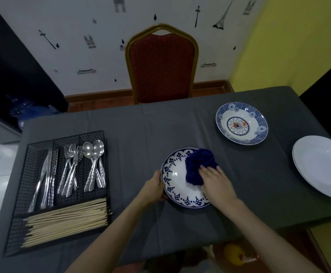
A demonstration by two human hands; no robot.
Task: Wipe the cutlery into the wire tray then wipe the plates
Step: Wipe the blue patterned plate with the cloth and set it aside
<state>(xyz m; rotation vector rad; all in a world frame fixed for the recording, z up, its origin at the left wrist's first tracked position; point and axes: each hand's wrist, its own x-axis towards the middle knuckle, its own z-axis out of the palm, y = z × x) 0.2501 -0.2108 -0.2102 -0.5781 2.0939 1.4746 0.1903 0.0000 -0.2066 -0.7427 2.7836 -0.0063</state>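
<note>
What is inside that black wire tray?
The wire tray holds knives, forks and spoons in three back compartments, with chopsticks lying across the front one. The lowest chopsticks are hidden under the pile.

Glossy ceramic plate [177, 186]; fuzzy blue cloth [199, 166]; shiny metal cutlery [72, 168]; matt grey tablecloth [133, 134].

Both bare forearms reach forward from the near edge. The left hand [155, 187] is curled, its fingers [159, 180] gripping at its right side. The right hand [216, 181] lies palm down, fingers [205, 170] pointing far-left and pressing flat.
</note>
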